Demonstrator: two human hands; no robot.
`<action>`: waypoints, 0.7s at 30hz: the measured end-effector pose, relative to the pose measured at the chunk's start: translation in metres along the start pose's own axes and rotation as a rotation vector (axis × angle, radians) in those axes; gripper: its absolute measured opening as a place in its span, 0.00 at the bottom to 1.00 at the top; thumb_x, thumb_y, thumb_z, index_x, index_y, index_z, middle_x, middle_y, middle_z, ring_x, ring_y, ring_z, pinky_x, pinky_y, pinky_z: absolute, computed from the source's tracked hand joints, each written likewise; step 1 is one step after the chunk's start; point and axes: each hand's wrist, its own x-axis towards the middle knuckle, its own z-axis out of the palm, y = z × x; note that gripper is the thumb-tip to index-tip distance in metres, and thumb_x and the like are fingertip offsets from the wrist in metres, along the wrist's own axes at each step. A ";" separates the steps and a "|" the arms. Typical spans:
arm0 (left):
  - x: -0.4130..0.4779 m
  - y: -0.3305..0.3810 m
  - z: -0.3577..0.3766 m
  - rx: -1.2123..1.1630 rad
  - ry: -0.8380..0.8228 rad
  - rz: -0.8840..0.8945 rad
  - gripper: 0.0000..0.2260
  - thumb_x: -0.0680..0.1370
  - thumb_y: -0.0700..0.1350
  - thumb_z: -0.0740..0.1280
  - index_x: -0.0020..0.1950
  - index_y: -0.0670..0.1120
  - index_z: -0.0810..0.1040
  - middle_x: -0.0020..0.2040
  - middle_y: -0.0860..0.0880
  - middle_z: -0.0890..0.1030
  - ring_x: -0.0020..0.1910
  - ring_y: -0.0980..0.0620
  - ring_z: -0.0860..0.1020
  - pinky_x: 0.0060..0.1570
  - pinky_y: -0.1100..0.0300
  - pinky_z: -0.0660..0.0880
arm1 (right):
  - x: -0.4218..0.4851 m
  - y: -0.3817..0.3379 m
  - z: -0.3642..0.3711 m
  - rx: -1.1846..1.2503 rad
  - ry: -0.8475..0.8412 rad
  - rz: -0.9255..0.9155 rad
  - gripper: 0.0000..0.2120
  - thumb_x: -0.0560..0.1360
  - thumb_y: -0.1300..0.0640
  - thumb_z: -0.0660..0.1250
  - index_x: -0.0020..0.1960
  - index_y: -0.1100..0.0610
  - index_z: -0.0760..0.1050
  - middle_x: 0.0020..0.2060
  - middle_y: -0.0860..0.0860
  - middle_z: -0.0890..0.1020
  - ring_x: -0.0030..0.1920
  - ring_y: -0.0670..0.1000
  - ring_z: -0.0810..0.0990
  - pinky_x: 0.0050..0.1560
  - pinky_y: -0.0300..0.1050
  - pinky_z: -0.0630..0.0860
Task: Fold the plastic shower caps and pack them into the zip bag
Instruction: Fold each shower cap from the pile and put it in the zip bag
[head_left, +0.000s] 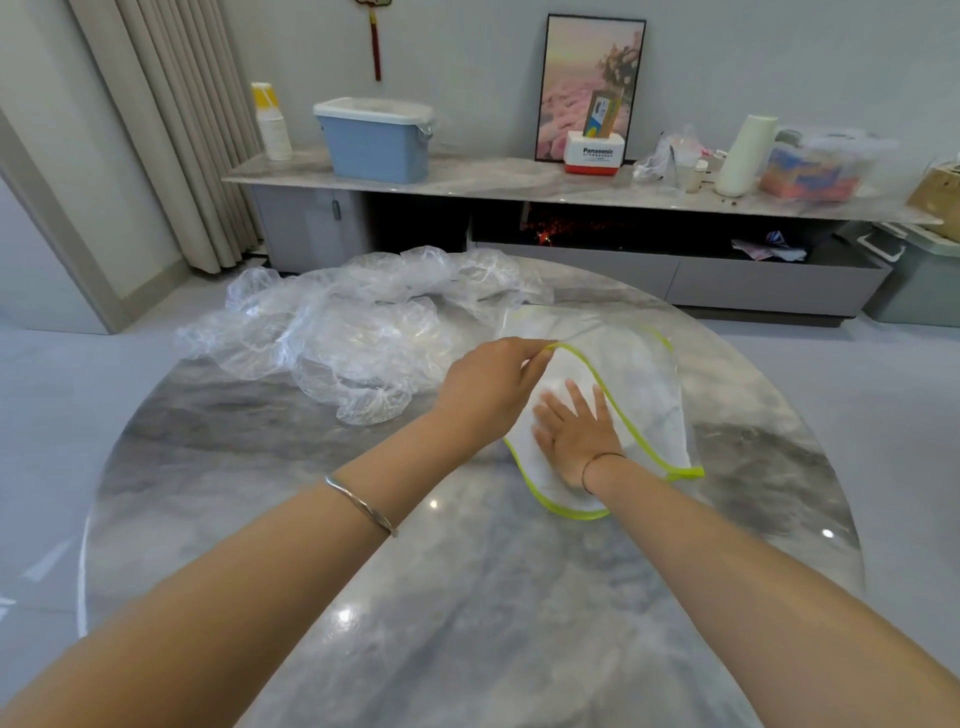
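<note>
My forearms reach across the marble bench (467, 597) toward the zip bag (649, 395), which lies flat right of centre, its yellow-green zip edge lifted open. Left hand (488, 389): fingers pinched on the upper zip edge, holding the mouth up. Right hand (574, 434): palm down, fingers spread wide and flat, inside the mouth, pressing white folded contents down. Progress, as judged: some caps appear packed; a loose heap of clear plastic shower caps (353, 332) lies unfolded just left of the bag, so much folding and packing remains, and the zip is not yet shut
</note>
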 end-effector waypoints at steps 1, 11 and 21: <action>0.000 -0.002 0.005 -0.014 -0.002 -0.010 0.16 0.83 0.52 0.53 0.67 0.55 0.74 0.57 0.52 0.81 0.55 0.51 0.77 0.52 0.52 0.74 | 0.001 0.002 0.000 0.016 0.007 0.014 0.24 0.82 0.47 0.38 0.77 0.49 0.45 0.77 0.45 0.43 0.75 0.53 0.34 0.71 0.55 0.30; 0.001 -0.025 0.046 -0.257 -0.242 -0.131 0.23 0.81 0.51 0.61 0.75 0.52 0.62 0.73 0.49 0.67 0.70 0.50 0.67 0.65 0.62 0.62 | -0.062 0.015 0.005 0.203 0.050 -0.216 0.35 0.74 0.35 0.31 0.77 0.48 0.45 0.77 0.47 0.43 0.76 0.50 0.43 0.73 0.45 0.42; -0.059 -0.133 -0.025 0.093 -0.230 -0.338 0.28 0.81 0.56 0.56 0.77 0.48 0.53 0.77 0.47 0.57 0.75 0.47 0.56 0.73 0.51 0.55 | -0.097 -0.048 -0.027 0.449 0.133 -0.555 0.36 0.75 0.34 0.39 0.72 0.54 0.65 0.73 0.48 0.63 0.72 0.47 0.61 0.68 0.29 0.47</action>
